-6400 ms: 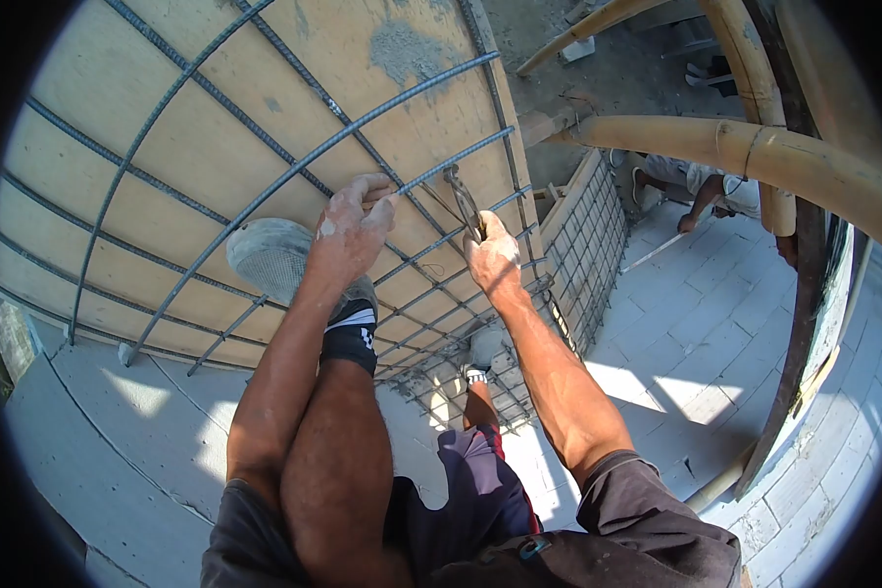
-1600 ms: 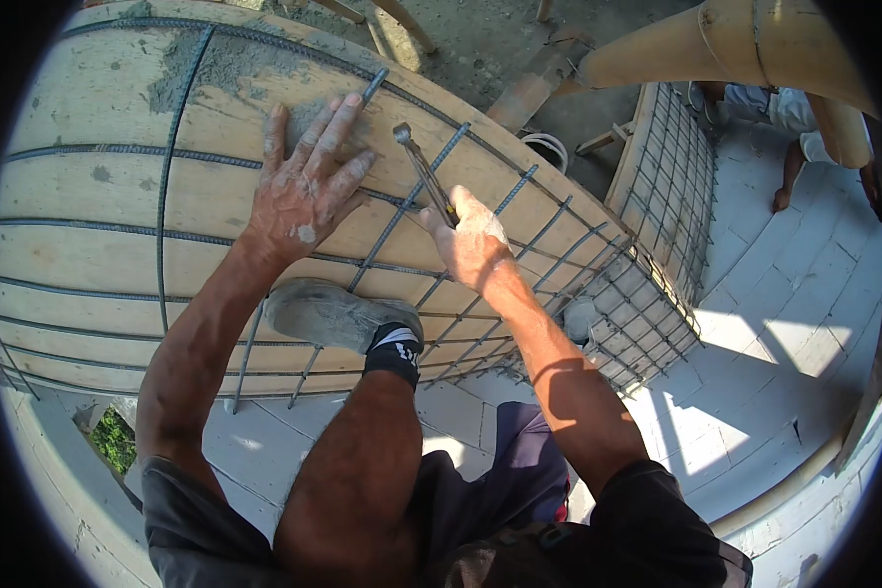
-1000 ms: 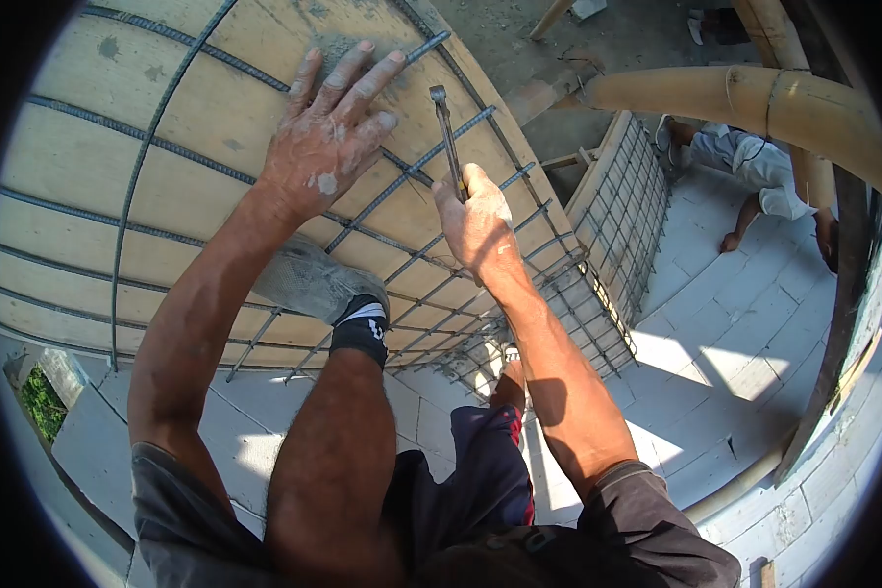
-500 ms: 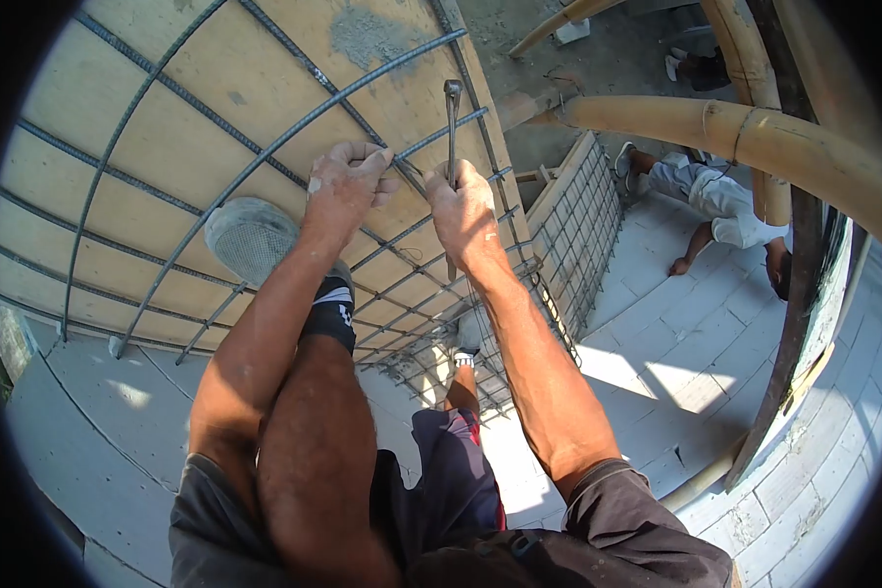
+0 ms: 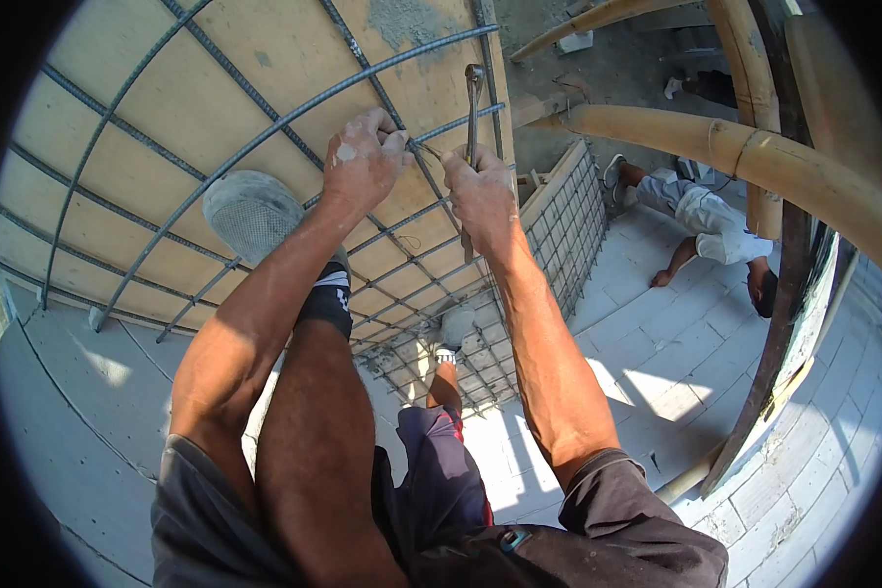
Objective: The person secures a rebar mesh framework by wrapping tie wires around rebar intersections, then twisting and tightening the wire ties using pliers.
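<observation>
My right hand (image 5: 482, 199) is wrapped round a slim metal hand tool (image 5: 472, 108) with a rounded head, held nearly upright; its lower end shows below my fist. Its exact kind is unclear. My left hand (image 5: 366, 162) is closed in a pinch beside a crossing of the steel rebar grid (image 5: 284, 120). What those fingers hold is hidden. A short piece of thin wire (image 5: 429, 150) shows at the crossing between both hands. Behind the bars lies a plywood panel (image 5: 274, 73). My shoe (image 5: 253, 218) is braced on the grid, left of my left hand.
Bamboo poles (image 5: 676, 127) cross the upper right. Another mesh-covered panel (image 5: 563, 220) stands right of my hands. Below is a pale block surface (image 5: 647, 333) with sunlit patches. A person (image 5: 710, 220) in light clothing is down at the right; another person's dark clothing (image 5: 710, 88) shows farther up.
The view has shifted slightly. Both hands have moved a little up and right, and my right hand has turned, its fingers now closer to the rebar crossing. The tool stays in my right hand.
</observation>
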Available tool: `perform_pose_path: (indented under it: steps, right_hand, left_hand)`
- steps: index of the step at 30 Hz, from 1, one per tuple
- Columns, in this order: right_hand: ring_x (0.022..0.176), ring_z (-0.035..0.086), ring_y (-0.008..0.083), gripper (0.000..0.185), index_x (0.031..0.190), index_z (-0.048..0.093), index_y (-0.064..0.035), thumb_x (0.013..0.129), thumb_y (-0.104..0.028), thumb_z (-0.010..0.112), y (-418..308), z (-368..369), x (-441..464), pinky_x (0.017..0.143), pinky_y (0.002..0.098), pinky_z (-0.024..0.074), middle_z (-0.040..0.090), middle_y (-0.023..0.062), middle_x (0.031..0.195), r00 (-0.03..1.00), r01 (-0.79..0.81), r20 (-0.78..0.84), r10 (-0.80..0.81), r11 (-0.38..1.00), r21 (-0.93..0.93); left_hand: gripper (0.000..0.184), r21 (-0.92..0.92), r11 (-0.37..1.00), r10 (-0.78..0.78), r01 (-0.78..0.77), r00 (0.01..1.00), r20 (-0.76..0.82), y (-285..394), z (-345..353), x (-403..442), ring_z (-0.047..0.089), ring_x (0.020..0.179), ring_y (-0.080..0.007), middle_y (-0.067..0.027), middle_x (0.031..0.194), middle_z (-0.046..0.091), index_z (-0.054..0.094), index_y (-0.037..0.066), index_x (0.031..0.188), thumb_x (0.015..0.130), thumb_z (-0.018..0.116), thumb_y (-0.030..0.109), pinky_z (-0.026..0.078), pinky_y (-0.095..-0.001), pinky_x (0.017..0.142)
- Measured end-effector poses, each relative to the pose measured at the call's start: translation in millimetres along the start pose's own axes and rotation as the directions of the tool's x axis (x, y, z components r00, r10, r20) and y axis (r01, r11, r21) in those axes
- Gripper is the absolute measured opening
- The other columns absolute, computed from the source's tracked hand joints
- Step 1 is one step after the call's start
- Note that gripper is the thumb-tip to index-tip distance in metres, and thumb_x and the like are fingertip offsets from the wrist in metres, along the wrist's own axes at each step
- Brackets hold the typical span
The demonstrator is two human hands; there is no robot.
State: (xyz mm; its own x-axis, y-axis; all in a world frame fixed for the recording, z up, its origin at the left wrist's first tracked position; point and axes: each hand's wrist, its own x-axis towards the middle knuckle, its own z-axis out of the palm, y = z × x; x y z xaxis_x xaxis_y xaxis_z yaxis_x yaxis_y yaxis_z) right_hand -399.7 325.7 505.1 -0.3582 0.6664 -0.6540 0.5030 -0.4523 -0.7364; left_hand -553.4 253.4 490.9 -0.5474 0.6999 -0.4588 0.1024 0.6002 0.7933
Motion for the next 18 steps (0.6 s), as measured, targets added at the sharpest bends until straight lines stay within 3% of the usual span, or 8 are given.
perform_pose_path:
  steps: [4,7,13,16,18]
  right_hand:
    - [0.052,0.041,0.0043,0.020,0.094,0.059,-0.0041,0.094,-0.024,0.062,-2.8,-5.5,6.9,0.045,0.0219,0.0332,0.051,-0.0028,0.069,1.000,0.000,0.014,0.000,1.000,0.011]
    - [0.052,0.042,0.0048,0.021,0.095,0.059,-0.0038,0.095,-0.024,0.063,-5.4,-7.1,2.0,0.045,0.0222,0.0337,0.052,-0.0019,0.070,0.999,0.035,0.032,-0.032,0.996,-0.080]
    - [0.055,0.048,0.0066,0.023,0.099,0.060,-0.0006,0.095,-0.023,0.065,4.6,14.7,-29.4,0.047,0.0235,0.0390,0.055,0.0007,0.073,0.992,-0.114,-0.016,0.127,0.934,0.339]
    - [0.057,0.050,0.0077,0.027,0.106,0.059,0.0024,0.093,-0.020,0.067,8.7,18.3,-37.2,0.050,0.0243,0.0419,0.056,0.0019,0.075,0.993,-0.080,-0.055,0.108,0.923,0.377]
    - [0.057,0.051,0.0084,0.031,0.111,0.058,0.0043,0.092,-0.019,0.068,12.3,13.8,-39.1,0.052,0.0244,0.0422,0.057,0.0025,0.074,0.995,-0.059,-0.067,0.080,0.960,0.275]
  left_hand:
    - [0.015,-0.082,0.996,-0.033,0.035,0.999,0.030,-1.4,-2.6,-2.9,0.074,0.072,-0.0209,-0.0142,0.080,0.071,0.062,-0.002,0.094,0.091,0.062,0.012,0.055,-0.0323,0.066]
    - [0.015,-0.153,0.985,-0.071,0.075,0.997,0.031,-1.4,-1.9,-3.0,0.073,0.073,-0.0189,-0.0131,0.080,0.071,0.062,-0.002,0.095,0.090,0.063,0.012,0.054,-0.0310,0.066]
    - [0.016,-0.194,0.975,-0.113,0.113,0.994,0.010,-3.4,2.3,-5.8,0.072,0.071,-0.0166,-0.0116,0.079,0.071,0.063,-0.001,0.098,0.090,0.065,0.013,0.054,-0.0294,0.066]
    - [0.016,-0.223,0.968,-0.122,0.119,0.992,-0.001,-4.6,2.3,-8.4,0.071,0.071,-0.0161,-0.0119,0.081,0.072,0.063,-0.001,0.098,0.090,0.065,0.013,0.054,-0.0288,0.066]
    - [0.017,-0.235,0.964,-0.125,0.124,0.992,0.011,-1.9,1.9,-8.7,0.071,0.072,-0.0158,-0.0123,0.083,0.072,0.063,-0.001,0.099,0.090,0.066,0.013,0.054,-0.0285,0.065]
